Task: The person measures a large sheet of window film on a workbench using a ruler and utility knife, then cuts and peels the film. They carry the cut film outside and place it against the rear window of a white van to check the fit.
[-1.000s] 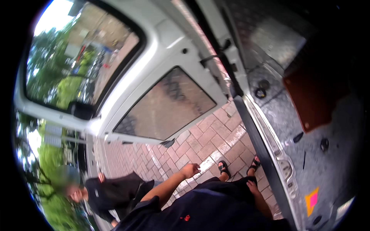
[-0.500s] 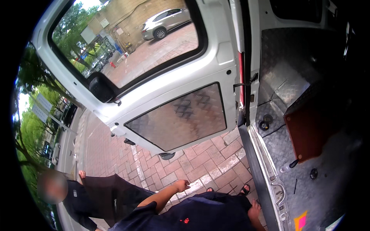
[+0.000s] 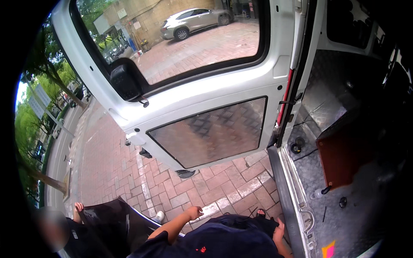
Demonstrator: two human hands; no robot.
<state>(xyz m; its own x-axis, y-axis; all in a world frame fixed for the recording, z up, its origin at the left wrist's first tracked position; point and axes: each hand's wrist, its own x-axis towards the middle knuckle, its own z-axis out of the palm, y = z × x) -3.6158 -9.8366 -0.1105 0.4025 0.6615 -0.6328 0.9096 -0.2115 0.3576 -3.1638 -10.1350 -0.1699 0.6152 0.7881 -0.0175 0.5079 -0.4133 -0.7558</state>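
My left hand [image 3: 195, 212] hangs in front of my dark shirt [image 3: 215, 238], over the brick paving. Its fingers are loosely bent, and nothing shows in them. On the other side, my right hand [image 3: 279, 231] is low beside my body, close to the van's rear sill [image 3: 284, 193]. Its fingers look extended, with dark cloth next to them; I see no object in it. At the lower left another person's hand [image 3: 78, 207] grips the corner of a large dark, slightly see-through sheet [image 3: 109, 221], which stands left of my left arm.
A white van's rear door [image 3: 211, 94] stands swung open ahead, with a metal tread-plate panel [image 3: 215, 131]. Inside the van, a reddish-brown board [image 3: 337, 161], a tape roll [image 3: 296, 147] and a small clear bottle [image 3: 318, 192] lie on the floor. A silver car [image 3: 195, 23] is parked beyond.
My view has shifted, so the door sits farther right. The other person and the dark sheet appear lower and farther left. My left hand is slightly farther left; my right hand has risen a little.
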